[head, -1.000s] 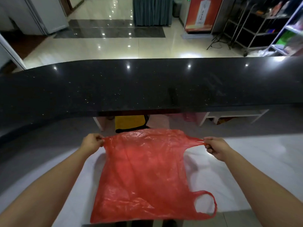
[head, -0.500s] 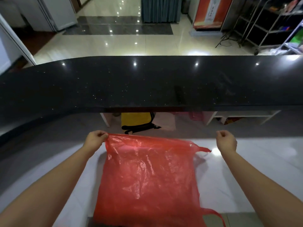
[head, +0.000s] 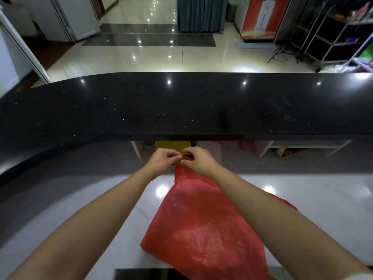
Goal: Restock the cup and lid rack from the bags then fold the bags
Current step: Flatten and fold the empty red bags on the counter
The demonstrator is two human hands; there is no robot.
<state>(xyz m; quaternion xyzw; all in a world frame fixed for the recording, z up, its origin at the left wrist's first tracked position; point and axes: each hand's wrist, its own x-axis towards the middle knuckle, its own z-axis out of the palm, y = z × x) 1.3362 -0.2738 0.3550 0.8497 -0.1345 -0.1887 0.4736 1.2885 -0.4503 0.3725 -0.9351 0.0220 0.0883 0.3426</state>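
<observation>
A thin red plastic bag (head: 201,225) hangs from my hands and drapes down over the white counter (head: 302,195) in front of me. My left hand (head: 163,160) and my right hand (head: 198,160) meet at the bag's top end, fingertips touching, both pinching the gathered red plastic. From that narrow top the bag widens toward me, and my right forearm covers part of its right side. No cup and lid rack is in view.
A raised black speckled countertop (head: 181,106) runs across the view beyond my hands. Under it stand a yellow box (head: 171,145) and white shelving (head: 302,146). Further off are a glossy tiled floor, a red poster stand (head: 264,17) and metal racks (head: 333,33).
My hands were spread apart at the bag's top edge, and the right hand had let go. Now both have come together at the centre, bringing the top corners together so the bag hangs narrower.
</observation>
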